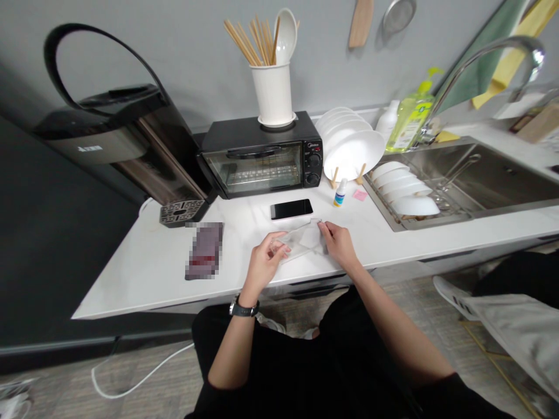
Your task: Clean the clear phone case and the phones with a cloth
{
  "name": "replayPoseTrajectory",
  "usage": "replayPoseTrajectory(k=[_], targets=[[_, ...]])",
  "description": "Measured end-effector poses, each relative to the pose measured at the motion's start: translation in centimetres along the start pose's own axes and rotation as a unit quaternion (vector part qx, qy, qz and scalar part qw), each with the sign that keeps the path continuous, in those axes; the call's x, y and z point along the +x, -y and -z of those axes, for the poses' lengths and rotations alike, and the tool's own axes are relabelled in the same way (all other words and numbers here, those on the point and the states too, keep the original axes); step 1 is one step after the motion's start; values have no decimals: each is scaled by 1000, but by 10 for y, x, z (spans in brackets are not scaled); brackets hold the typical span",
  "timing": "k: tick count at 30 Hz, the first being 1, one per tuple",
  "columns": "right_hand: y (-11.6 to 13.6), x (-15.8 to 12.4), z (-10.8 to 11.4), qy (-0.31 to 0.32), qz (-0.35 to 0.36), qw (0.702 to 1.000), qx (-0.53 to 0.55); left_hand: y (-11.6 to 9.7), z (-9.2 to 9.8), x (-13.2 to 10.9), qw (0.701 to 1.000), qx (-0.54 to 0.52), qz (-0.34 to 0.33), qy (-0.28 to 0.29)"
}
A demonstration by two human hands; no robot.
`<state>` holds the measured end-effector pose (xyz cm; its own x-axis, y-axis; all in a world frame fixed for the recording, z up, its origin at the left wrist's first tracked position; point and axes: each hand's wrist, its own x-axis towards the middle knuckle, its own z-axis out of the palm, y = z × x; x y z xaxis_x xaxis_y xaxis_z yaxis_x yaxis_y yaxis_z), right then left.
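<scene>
Between my two hands is a thin, see-through plastic sheet or sleeve point(303, 237), held just over the counter; its exact kind is unclear. My left hand point(265, 256), with a watch on the wrist, has its fingers curled on the sheet's left end. At the upper right corner, my right hand point(338, 241) pinches it between thumb and fingers. Just behind the sheet lies a phone point(292, 209) with a dark screen. A small white spray bottle point(340, 193) stands farther right, beside a pink packet point(360, 195).
A blurred-out dark item point(204, 250) lies on the white counter point(144, 265) at left. Behind are a drinks dispenser point(131, 139), a toaster oven point(262, 166) under a utensil holder point(273, 93), and racked plates point(353, 152). Bowls point(413, 203) sit by the sink point(498, 180). Another person's leg point(515, 326) shows at right.
</scene>
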<state>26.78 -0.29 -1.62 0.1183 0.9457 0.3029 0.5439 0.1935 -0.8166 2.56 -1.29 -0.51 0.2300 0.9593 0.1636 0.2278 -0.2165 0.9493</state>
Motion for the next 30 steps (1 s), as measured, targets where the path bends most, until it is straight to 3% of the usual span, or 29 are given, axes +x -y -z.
replayPoseTrajectory(k=[14, 30], targets=[[0, 0, 0, 15, 17, 1000, 10, 0, -1, 1, 1000, 4, -8, -2], [-1, -1, 0, -10, 0, 1000, -21, 2, 0, 0, 1000, -4, -8, -3]])
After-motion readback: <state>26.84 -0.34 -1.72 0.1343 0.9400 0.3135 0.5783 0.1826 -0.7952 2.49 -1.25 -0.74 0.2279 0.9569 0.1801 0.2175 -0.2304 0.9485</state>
